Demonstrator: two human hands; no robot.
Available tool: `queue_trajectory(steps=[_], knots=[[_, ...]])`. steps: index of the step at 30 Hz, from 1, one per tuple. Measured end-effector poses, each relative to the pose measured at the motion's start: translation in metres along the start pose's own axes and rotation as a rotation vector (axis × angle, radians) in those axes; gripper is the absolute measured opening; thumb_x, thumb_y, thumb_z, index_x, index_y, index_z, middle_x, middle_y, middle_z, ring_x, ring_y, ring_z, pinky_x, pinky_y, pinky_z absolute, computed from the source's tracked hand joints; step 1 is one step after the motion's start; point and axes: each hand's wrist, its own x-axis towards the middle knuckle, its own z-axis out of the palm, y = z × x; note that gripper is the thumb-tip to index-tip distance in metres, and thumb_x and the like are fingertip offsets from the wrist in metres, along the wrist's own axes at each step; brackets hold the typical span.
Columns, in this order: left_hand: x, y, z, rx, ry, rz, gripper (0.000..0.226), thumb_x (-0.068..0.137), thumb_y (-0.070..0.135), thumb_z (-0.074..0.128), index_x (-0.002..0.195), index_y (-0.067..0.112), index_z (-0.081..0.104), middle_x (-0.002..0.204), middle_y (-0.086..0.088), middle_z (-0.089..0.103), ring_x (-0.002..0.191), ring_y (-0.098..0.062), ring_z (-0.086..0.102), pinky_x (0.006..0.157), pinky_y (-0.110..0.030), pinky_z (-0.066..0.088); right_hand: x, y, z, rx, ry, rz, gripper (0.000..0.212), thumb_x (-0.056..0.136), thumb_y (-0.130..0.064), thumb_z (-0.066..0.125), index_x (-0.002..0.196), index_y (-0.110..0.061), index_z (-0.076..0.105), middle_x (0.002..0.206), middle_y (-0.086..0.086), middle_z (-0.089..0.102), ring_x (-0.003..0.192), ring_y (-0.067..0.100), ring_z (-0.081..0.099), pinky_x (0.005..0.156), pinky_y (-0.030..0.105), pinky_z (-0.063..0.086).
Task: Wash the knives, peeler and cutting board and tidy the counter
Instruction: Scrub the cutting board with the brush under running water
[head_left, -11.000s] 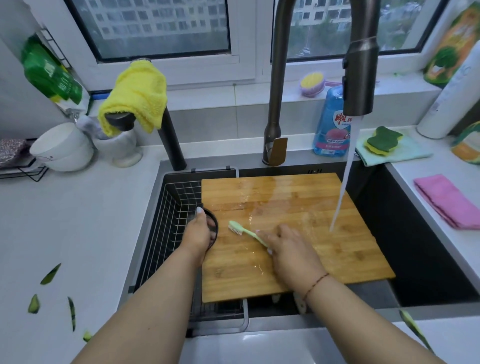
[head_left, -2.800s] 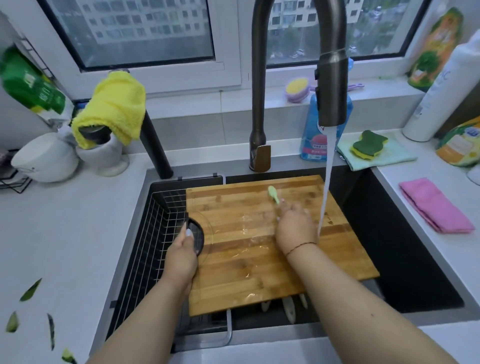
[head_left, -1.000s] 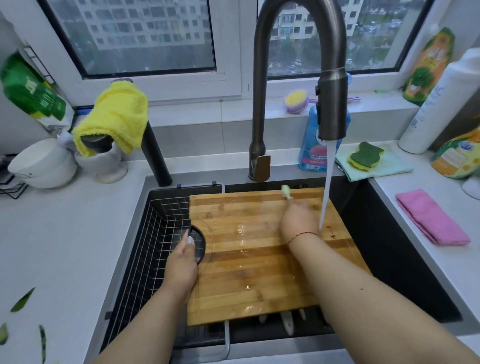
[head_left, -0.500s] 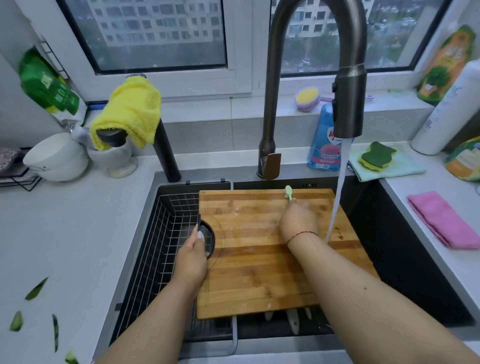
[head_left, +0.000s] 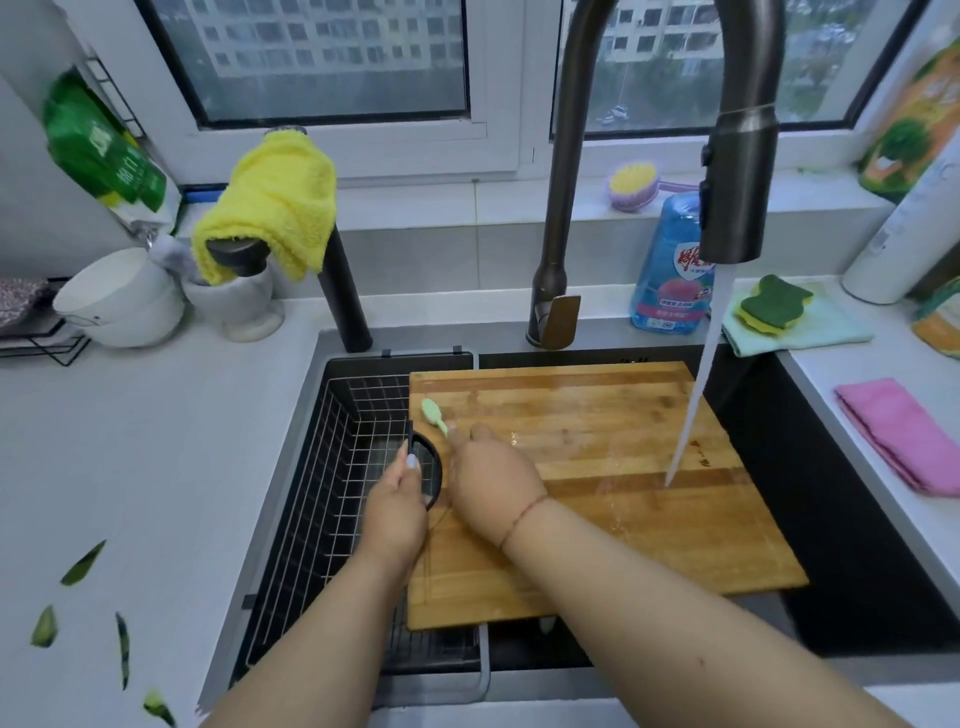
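Across the sink (head_left: 857, 519) lay the cutting board (head_left: 623, 493), wooden and wet, its left part resting over a wire basket (head_left: 337, 467) that sat in the sink's left half. Our left hand (head_left: 397, 512) gripped the dark ring handle at the board's left edge, fingers curled round it. Our right hand (head_left: 491, 488) was just beside the left, resting on the board and clamped round a pale green toothbrush (head_left: 434, 414), whose head pointed to the far left corner of the board and lay against the wood. Water (head_left: 696, 395) ran in a slanted stream from the tall dark tap (head_left: 737, 171) and struck the board near its right edge. Under the board's near edge something pale showed in the sink; we could not tell whether it was a knife. On the far counter stood a blue soap bottle (head_left: 667, 270), and right of it a green and yellow sponge (head_left: 776, 304) on a pale cloth. A pink cloth (head_left: 904, 436) lay on the right counter. A yellow cloth (head_left: 270, 202) hung over a second dark tap at the far left, beside white bowls (head_left: 122, 301). Green peel scraps (head_left: 83, 564) were scattered on the near left counter (head_left: 156, 441).
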Motion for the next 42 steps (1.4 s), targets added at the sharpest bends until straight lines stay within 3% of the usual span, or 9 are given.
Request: queue_trajectory(steps=[7,12,16,19,22,25,31,35,42], knots=[[-0.002,0.004,0.001,-0.015,-0.015,0.033,0.045,0.104,0.030,0.033,0.148,0.023,0.034,0.144,-0.001,0.047,0.107,-0.007,0.051,0.087,-0.021,0.037,0.042,-0.004,-0.014,0.076,0.033,0.138,0.055,0.097,-0.012,0.041,0.149,-0.019,0.023,0.138,0.009,0.037,0.100,0.026,0.059,0.083,0.039,0.054],[0.000,0.001,0.000,-0.030,-0.028,0.026,0.042,0.105,0.030,0.032,0.146,0.024,0.039,0.133,0.000,0.057,0.092,0.005,0.054,0.074,-0.015,0.042,0.007,-0.002,-0.007,0.023,-0.012,-0.004,0.047,0.096,-0.016,0.042,0.142,-0.020,0.034,0.127,0.008,0.047,0.096,0.026,0.059,0.080,0.038,0.054],[0.000,0.000,0.000,-0.057,-0.033,-0.008,0.041,0.105,0.029,0.033,0.145,0.026,0.041,0.125,0.000,0.062,0.105,-0.010,0.061,0.079,-0.019,0.046,0.007,0.008,-0.004,0.034,0.013,0.027,0.049,0.097,-0.019,0.038,0.145,-0.025,0.030,0.131,0.007,0.045,0.096,0.025,0.059,0.081,0.040,0.055],[-0.002,0.003,0.000,-0.056,-0.029,-0.008,0.040,0.105,0.028,0.032,0.144,0.027,0.040,0.120,0.003,0.063,0.095,-0.001,0.059,0.071,-0.016,0.044,0.025,0.008,-0.014,-0.008,0.005,0.007,0.054,0.096,-0.017,0.041,0.147,-0.030,0.027,0.147,0.005,0.032,0.104,0.026,0.058,0.081,0.040,0.055],[-0.002,0.004,0.000,-0.062,-0.029,-0.017,0.040,0.105,0.030,0.031,0.144,0.030,0.040,0.110,0.001,0.068,0.091,-0.006,0.062,0.070,-0.021,0.046,0.003,0.021,-0.015,-0.022,-0.010,-0.015,0.052,0.095,-0.019,0.043,0.144,-0.035,0.032,0.125,0.000,0.046,0.090,0.018,0.057,0.078,0.035,0.055],[-0.004,0.004,0.000,-0.054,-0.039,-0.019,0.042,0.105,0.031,0.031,0.146,0.029,0.036,0.121,0.002,0.061,0.095,-0.006,0.058,0.078,-0.022,0.045,-0.033,0.055,-0.010,0.024,-0.060,0.029,0.048,0.097,-0.020,0.037,0.141,-0.040,0.034,0.101,-0.006,0.050,0.078,0.013,0.055,0.070,0.031,0.055],[-0.002,0.003,0.001,-0.060,-0.039,-0.036,0.043,0.104,0.034,0.031,0.148,0.033,0.032,0.125,-0.013,0.062,0.103,-0.027,0.064,0.088,-0.042,0.053,-0.027,0.046,-0.007,0.031,-0.005,0.031,0.051,0.099,-0.020,0.035,0.147,-0.037,0.026,0.117,-0.001,0.046,0.083,0.016,0.053,0.072,0.032,0.054],[-0.004,0.003,0.001,-0.051,-0.033,-0.033,0.043,0.104,0.033,0.032,0.147,0.032,0.033,0.118,-0.017,0.064,0.099,-0.022,0.065,0.066,-0.026,0.048,-0.018,0.042,-0.004,0.038,-0.005,0.032,0.053,0.099,-0.018,0.035,0.148,-0.033,0.023,0.119,0.001,0.044,0.087,0.018,0.054,0.079,0.034,0.054],[0.004,-0.005,0.000,-0.016,-0.028,-0.019,0.044,0.104,0.037,0.031,0.147,0.031,0.034,0.125,-0.015,0.061,0.100,-0.024,0.063,0.075,-0.031,0.051,-0.069,0.039,0.014,0.057,0.026,0.028,0.048,0.101,-0.027,0.031,0.149,-0.030,0.023,0.119,-0.002,0.046,0.081,0.017,0.053,0.071,0.032,0.052]])
